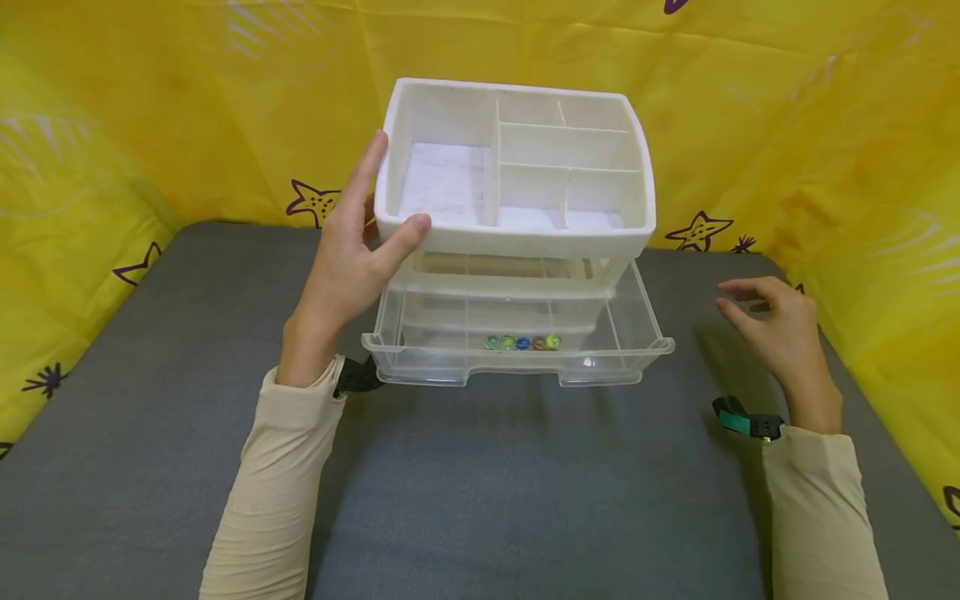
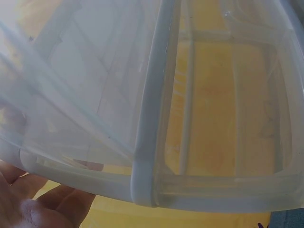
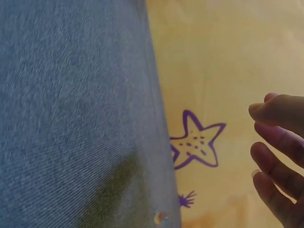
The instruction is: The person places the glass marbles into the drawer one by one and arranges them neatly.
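Note:
A white plastic drawer organizer (image 1: 517,242) has a divided tray on top. Below it, a clear drawer (image 1: 427,362) is pulled out at the front, with several coloured marbles (image 1: 522,343) in a row inside. My left hand (image 1: 348,254) grips the organizer's upper left side, thumb on the front rim and fingers along the side wall. The left wrist view has its fingers (image 2: 71,204) by the frame edge. Off to the right, my right hand (image 1: 783,325) hovers over the table with loosely bent fingers, apart from the organizer and holding nothing.
The grey table (image 1: 525,500) is bordered by yellow cloth (image 1: 750,108) printed with starfish, at the back and both sides. Dark straps sit at both wrists. A small round speck (image 3: 160,218) near the table edge in the right wrist view is too small to identify.

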`<state>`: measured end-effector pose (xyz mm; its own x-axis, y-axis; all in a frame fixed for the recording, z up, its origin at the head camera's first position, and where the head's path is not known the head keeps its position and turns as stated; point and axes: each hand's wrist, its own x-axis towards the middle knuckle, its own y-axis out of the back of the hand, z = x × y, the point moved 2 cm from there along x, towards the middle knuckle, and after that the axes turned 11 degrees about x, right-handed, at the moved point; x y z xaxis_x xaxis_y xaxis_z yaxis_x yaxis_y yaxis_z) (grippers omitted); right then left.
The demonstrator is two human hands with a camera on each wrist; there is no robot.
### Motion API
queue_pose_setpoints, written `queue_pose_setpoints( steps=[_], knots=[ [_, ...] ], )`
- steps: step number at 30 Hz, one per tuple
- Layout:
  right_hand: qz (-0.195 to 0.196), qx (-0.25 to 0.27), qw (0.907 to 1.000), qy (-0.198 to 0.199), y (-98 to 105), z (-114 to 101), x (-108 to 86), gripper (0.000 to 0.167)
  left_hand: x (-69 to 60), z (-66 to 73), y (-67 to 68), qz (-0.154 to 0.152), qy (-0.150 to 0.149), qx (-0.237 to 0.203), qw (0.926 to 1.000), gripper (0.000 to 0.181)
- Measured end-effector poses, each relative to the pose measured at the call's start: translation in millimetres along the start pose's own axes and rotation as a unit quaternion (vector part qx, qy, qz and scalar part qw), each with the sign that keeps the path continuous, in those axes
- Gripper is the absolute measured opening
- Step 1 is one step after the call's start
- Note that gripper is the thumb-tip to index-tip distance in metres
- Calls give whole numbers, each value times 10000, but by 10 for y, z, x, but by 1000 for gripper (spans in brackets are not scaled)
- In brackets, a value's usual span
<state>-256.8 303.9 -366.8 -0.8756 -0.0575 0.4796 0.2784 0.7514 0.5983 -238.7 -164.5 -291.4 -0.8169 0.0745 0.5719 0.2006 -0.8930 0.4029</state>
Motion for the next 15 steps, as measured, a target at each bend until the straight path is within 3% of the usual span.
queue_pose_setpoints(
  steps=[15],
  knots=[
    [-187,-344,9983,-439,-8,265,-60,25,1,-1,0,3,-15,-15,10000,78]
  ],
)
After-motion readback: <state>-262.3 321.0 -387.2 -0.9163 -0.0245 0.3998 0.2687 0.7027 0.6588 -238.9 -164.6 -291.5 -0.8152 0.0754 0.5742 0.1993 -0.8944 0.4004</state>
